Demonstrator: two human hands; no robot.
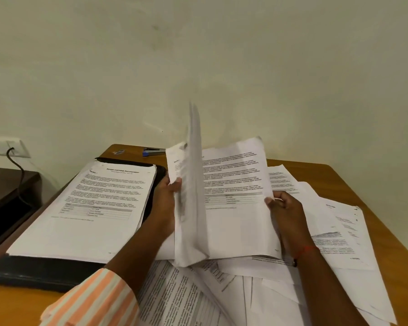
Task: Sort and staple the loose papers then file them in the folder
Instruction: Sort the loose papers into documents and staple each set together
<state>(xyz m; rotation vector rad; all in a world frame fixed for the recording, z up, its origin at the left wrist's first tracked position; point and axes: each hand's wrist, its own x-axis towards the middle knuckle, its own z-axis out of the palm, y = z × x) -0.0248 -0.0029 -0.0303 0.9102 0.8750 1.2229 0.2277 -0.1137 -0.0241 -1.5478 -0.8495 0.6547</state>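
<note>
Sorting step is running; nothing is being stapled or filed yet.

- 9 o'clock: black flat folder (45, 271) is lying open on the brown wooden tabletop (339, 175), carrying a thick stack of printed white pages (92, 208). Its long axis is running 7-to-1, heading at the far end.
- 12 o'clock, back edge: blue stapler (152, 152) is sitting untouched.
- Centre: left grip (167, 198) is pinching the left edge of a raised white printed sheaf (233, 196). One blurred sheet (193, 184) is standing edge-on, mid-flip.
- Right grip (285, 212) is clamping the sheaf's right edge. The sheaf is tilting up off the tabletop, long axis 6-to-12, heading pointing to 12.
- 3 to 6 o'clock: loose white papers (327, 231) are lying overlapped and skewed.

Next move, my read: squaring the sheaf's edges, then reaching for the stapler.
</note>
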